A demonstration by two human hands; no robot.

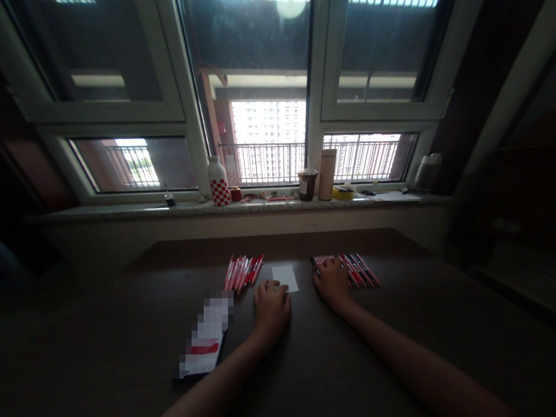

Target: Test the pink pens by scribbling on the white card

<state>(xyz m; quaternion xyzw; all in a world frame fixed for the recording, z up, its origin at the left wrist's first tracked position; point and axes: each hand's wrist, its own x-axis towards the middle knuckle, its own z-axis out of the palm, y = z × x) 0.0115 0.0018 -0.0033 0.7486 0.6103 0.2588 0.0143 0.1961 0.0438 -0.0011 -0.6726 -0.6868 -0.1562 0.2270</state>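
Note:
A small white card [285,277] lies on the dark brown table [391,347] between two rows of red pens. My left hand [271,307] rests palm down with its fingers curled onto the card's near edge. The left row of red pens [243,270] lies just beyond that hand. My right hand [332,282] lies on the left end of the right row of red pens [354,270], fingers bent over them; whether it grips one is hidden.
A flat red-and-white box [204,341] lies near my left forearm. The window sill [130,211] behind the table carries a checked white bottle [218,180], a lidded cup [307,184], a tall tan tumbler [327,174], a yellow tape roll [343,192] and papers.

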